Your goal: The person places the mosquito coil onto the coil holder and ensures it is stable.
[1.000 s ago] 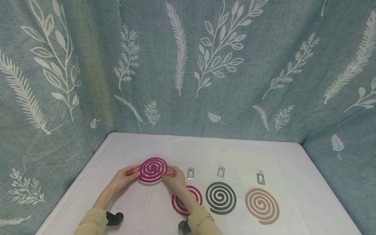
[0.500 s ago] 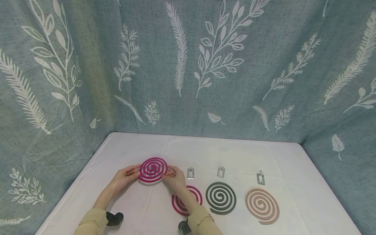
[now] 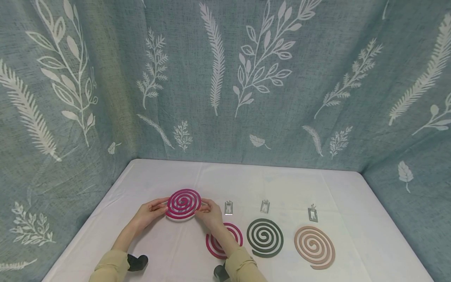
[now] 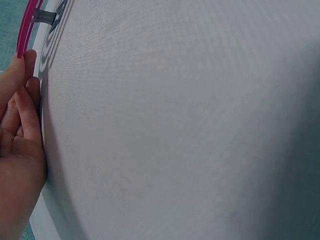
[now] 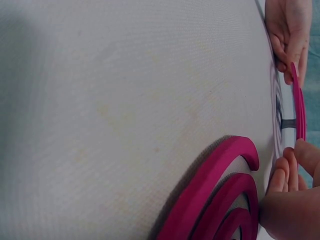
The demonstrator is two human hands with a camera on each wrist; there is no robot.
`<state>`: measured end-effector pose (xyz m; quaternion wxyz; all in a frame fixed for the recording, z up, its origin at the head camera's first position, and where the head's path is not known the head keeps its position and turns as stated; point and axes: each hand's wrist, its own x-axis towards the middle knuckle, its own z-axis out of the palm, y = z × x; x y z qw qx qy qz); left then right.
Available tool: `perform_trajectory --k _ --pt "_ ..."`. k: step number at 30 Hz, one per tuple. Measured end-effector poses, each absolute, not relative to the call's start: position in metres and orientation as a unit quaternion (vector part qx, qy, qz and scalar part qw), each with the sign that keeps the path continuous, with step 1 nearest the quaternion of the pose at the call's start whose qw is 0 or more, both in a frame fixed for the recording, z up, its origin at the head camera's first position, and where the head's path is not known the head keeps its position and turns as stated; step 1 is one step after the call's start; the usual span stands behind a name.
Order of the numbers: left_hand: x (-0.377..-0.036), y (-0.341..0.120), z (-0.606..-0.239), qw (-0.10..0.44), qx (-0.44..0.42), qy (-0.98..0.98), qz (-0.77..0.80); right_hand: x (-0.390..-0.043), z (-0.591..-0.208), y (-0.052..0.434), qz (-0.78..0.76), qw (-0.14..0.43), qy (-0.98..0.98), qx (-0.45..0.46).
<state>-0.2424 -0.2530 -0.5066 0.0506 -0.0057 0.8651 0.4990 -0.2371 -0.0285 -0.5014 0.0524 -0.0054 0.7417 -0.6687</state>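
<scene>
A magenta mosquito coil (image 3: 183,202) lies level a little above the white table, at the left of the middle. My left hand (image 3: 145,216) pinches its left rim between thumb and fingers. On the opposite rim, my right hand (image 3: 212,216) pinches it the same way. In both wrist views a small metal stand (image 5: 289,123) shows under the coil, reaching down to the table. A second magenta coil (image 5: 205,172) lies flat beneath my right forearm, partly hidden by it in the head view.
A dark green coil (image 3: 263,236) and a tan coil (image 3: 313,245) lie flat to the right. Behind the coils sit three small metal stands, one left (image 3: 226,208), one middle (image 3: 265,201), one right (image 3: 310,214). A patterned blue-green curtain (image 3: 225,137) surrounds the table (image 3: 169,172).
</scene>
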Motion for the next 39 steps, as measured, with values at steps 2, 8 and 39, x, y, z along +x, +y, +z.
perform_trajectory --k 2,8,39 --pt "-0.2424 -0.2528 -0.5066 0.048 -0.002 0.866 0.498 -0.2374 -0.5013 -0.0285 -0.669 0.054 0.741 -0.004" --pt "-0.2415 -0.2522 -0.5054 0.046 0.000 0.867 0.496 -0.2379 -0.5011 -0.0281 -0.667 0.056 0.743 -0.002" --pt "-0.2412 -0.2514 -0.5016 0.047 0.000 0.864 0.502 -0.2387 -0.4985 -0.0263 -0.660 0.059 0.749 0.001"
